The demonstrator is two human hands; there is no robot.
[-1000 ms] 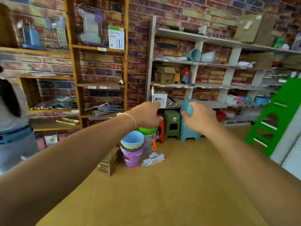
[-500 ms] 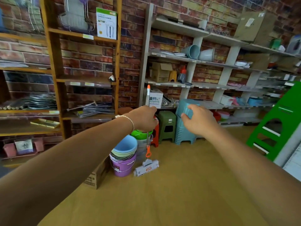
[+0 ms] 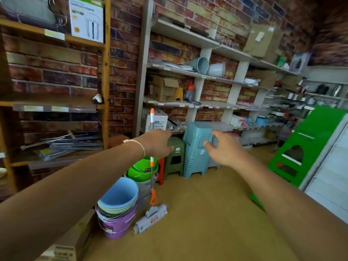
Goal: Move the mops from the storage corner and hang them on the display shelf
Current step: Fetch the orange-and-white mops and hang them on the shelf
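Left hand [image 3: 157,143], with a bracelet [image 3: 138,145] at the wrist, closed around the shaft of 1 mop [image 3: 152,172], gripping it in its upper part; the mop stands near-upright, its orange-tipped top end rising above the fist, its metal shaft running down past an orange collar to an orange lever and a grey sponge head wrapped in a printed sleeve; the head rests on the tan floor [image 3: 197,213], just beside a stack of buckets [image 3: 117,206] (blue innermost, purple outermost). Right hand [image 3: 224,149] free, fingers loosely curled and spread, holding nothing; it hovers in front of a stack of pale blue plastic stools [image 3: 195,147], and contact with the stack cannot be judged. The 2 hands are apart, with the dark green stool [image 3: 176,157] visible between them. Green basins [image 3: 142,169] sit behind the mop shaft, an orange-red stool partly hidden beside them. Grey shelving unit [image 3: 190,72] along the brick wall carries boxes, tubs and a red-capped bottle; wooden shelving [image 3: 106,72] at left holds metal rods and a boxed product; a green stepped stand [image 3: 308,146] occupies the right edge; a cardboard box [image 3: 64,249] lies at lower left.
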